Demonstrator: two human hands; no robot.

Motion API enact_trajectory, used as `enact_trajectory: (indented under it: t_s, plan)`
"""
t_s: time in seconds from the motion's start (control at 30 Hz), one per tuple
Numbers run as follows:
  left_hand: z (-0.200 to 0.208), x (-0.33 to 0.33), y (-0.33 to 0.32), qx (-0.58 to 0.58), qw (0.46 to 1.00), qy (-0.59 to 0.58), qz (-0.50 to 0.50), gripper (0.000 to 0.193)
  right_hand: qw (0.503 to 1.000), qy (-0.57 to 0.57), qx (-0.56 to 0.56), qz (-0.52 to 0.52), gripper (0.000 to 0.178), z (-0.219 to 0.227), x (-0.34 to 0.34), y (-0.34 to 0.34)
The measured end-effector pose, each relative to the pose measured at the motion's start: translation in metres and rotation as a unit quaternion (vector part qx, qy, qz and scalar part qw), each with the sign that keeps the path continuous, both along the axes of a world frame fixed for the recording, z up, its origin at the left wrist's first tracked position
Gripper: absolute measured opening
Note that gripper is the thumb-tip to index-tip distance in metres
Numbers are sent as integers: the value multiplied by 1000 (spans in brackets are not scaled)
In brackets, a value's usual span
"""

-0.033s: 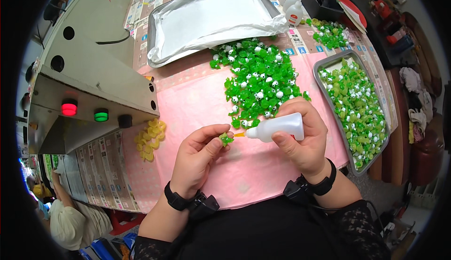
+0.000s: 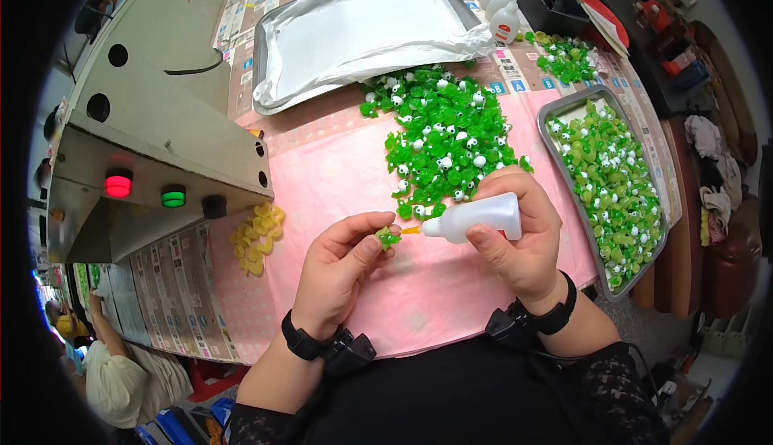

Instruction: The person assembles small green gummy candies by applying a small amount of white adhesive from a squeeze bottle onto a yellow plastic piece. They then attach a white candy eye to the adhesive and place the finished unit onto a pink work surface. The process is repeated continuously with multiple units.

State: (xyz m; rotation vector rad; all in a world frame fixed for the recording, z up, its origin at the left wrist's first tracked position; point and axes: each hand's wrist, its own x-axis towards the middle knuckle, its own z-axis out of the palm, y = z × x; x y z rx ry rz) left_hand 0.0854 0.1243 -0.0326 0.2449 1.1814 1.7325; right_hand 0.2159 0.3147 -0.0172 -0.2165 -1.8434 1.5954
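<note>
My left hand (image 2: 336, 261) pinches a small green plastic figure piece (image 2: 388, 239) between thumb and fingertips. Wrapped in my right hand (image 2: 523, 240) is a white squeeze bottle (image 2: 471, 218), tilted on its side. Its thin orange nozzle (image 2: 411, 230) points left and reaches the green piece; whether it touches cannot be made out. Just beyond my hands lies a heap of green pieces with white eyeballs (image 2: 447, 135) on the pink cloth (image 2: 338, 163). Several yellow curved pieces (image 2: 258, 236) lie to the left of my left hand.
A grey machine (image 2: 153, 107) with red and green lamps stands at left. Far back is a tray lined with white paper (image 2: 362, 30). At right a grey tray (image 2: 600, 264) holds many green and yellow-green pieces. White bottles (image 2: 504, 22) stand by a black box (image 2: 547, 2). Another person (image 2: 121, 377) sits lower left.
</note>
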Motion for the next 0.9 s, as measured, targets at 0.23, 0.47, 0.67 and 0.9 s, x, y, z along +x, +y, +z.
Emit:
enact_trajectory:
  t_s: [0.23, 0.47, 0.67, 0.9]
  plan:
    - [-1, 0, 0, 7, 1000, 3, 3, 29, 1000, -2, 4, 0, 27, 1, -1, 0]
    - [0, 0, 1, 10, 1000, 4, 1, 30, 1000, 0, 18, 1, 27, -1, -2, 1]
    - [0, 0, 0, 4, 1000, 8, 0, 30, 1000, -2, 20, 3, 27, 0, -2, 0]
    - [3, 0, 1, -10, 1000, 0, -2, 30, 998, 0, -69, 8, 30, 2, 1, 0]
